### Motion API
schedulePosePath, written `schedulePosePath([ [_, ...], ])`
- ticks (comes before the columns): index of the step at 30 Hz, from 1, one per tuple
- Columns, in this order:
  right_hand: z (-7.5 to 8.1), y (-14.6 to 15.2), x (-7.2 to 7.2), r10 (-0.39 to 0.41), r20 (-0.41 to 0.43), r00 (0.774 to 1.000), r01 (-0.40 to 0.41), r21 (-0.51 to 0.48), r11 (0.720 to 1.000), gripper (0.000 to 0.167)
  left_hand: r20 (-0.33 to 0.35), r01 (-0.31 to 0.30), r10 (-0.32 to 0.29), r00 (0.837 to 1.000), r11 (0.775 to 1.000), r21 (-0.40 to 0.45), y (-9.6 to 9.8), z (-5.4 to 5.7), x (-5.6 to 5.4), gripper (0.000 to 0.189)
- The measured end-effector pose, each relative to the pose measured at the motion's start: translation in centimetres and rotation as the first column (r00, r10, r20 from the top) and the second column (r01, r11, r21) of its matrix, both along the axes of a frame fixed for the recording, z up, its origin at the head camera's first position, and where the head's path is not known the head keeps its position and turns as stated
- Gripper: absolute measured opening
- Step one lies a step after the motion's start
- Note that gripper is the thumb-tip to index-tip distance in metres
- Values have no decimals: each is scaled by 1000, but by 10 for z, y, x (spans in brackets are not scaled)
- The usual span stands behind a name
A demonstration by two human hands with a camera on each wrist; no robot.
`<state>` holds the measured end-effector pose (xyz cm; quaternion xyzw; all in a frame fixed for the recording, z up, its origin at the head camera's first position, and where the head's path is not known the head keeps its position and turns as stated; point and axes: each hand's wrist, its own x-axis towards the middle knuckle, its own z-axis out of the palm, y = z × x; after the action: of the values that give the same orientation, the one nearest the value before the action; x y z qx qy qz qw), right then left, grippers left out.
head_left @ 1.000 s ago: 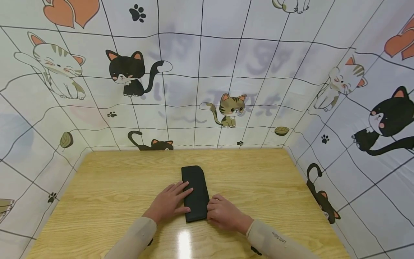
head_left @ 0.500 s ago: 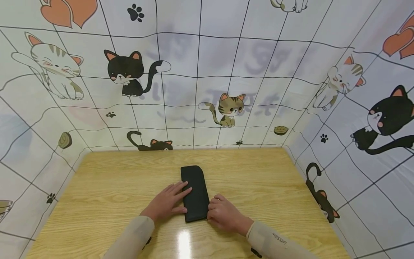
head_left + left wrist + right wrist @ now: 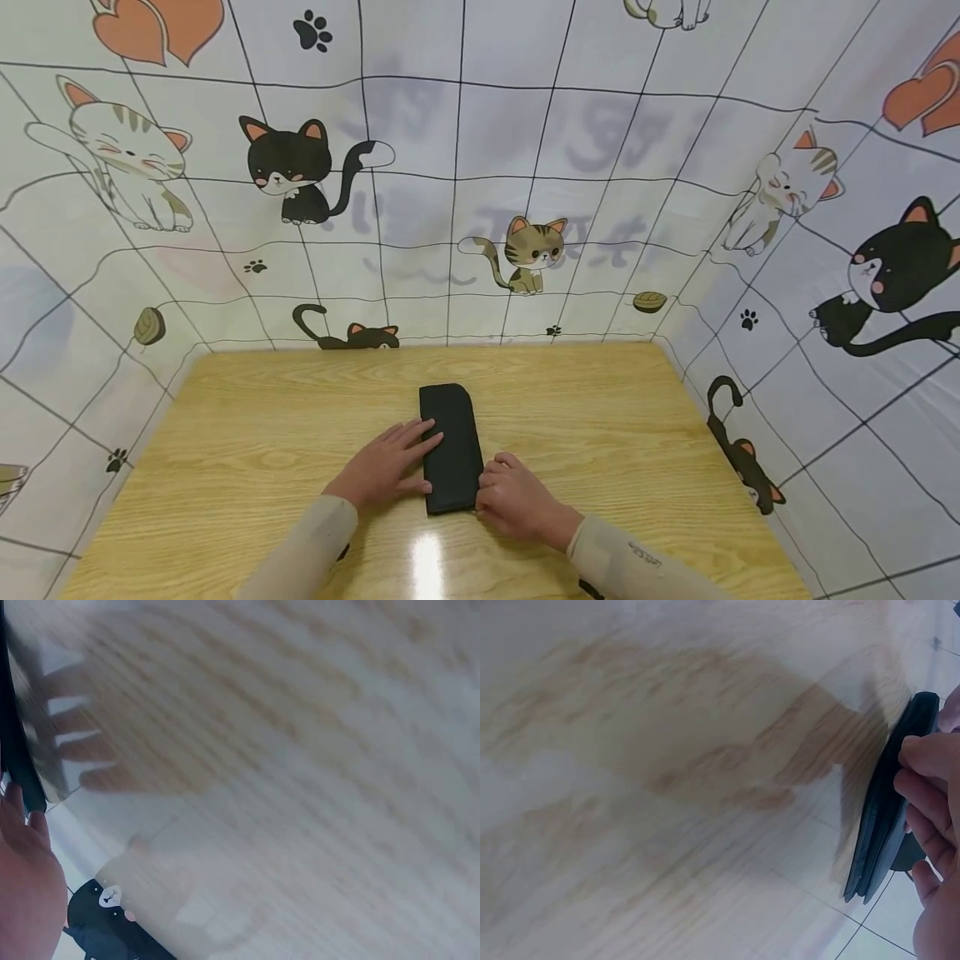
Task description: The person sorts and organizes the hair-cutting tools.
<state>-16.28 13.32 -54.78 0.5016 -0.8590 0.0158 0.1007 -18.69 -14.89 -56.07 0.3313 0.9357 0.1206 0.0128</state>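
A flat, long black case [image 3: 452, 450] lies on the wooden table, one top corner rounded. My left hand [image 3: 381, 468] rests on its left edge with fingers spread, fingertips and thumb touching the cover. At the lower right edge my right hand [image 3: 519, 500] has its fingers curled, thumb and forefinger pinching the rim. The right wrist view shows the case [image 3: 889, 802] edge-on as two layers with a seam, and the right hand [image 3: 934, 802] against it. What exactly lies between those fingertips is hidden. In the left wrist view only part of the left hand [image 3: 28, 877] shows beside the case [image 3: 16, 742].
The wooden table [image 3: 600, 417] extends around the case on all sides. White cloth walls [image 3: 420, 192] printed with cats and grid lines stand close at its back, left and right. Light glares on the tabletop near the front.
My left thumb has slid slightly left, from over the cover to the case's left edge. My right hand keeps its pinch at the lower right edge. The case has barely moved.
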Motion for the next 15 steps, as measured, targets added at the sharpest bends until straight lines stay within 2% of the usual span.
schedulePosePath([
  [4,1,0,2,-4,7,1000,4,-21,1000,10,15,-2,2,1000,1000,2,-2,2,0,81],
  [15,0,-18,9,36,7,999,-36,-18,999,8,-32,-9,10,999,1000,23,1,-7,-1,80],
])
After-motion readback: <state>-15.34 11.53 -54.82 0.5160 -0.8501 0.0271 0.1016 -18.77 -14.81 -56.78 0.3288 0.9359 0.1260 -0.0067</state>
